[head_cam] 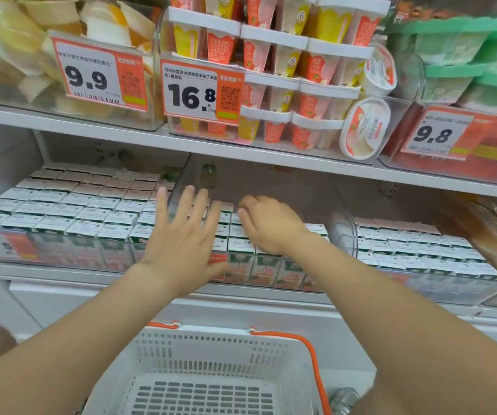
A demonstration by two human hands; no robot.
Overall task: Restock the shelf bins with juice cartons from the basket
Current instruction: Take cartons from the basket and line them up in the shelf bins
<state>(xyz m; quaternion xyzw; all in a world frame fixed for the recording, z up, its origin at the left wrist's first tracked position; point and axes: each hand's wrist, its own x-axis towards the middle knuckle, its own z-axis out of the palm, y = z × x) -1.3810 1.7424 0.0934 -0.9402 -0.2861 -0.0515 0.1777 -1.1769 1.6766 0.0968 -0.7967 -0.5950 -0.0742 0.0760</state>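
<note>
Both hands are stretched out over the lower shelf in the head view, close together but not touching. The left hand (183, 235) is flat, its fingers straight and spread, palm down over the juice cartons (70, 205) where the left bin (61, 250) meets the middle bin (341, 232). The right hand (271, 226) is just beside it inside the middle bin, fingers bent down onto the carton tops; whether it pinches one cannot be told. Cartons stand upright in tight rows in all three clear bins, the right bin (421, 283) included, white tops up, and the back of the middle bin shows bare floor. Below the shelf, between the two forearms, sits the white perforated basket (211, 332) with an orange handle (313, 354). On the upper shelf (271, 163) are stacked dessert cups (286, 55) behind orange price tags (202, 91)
</note>
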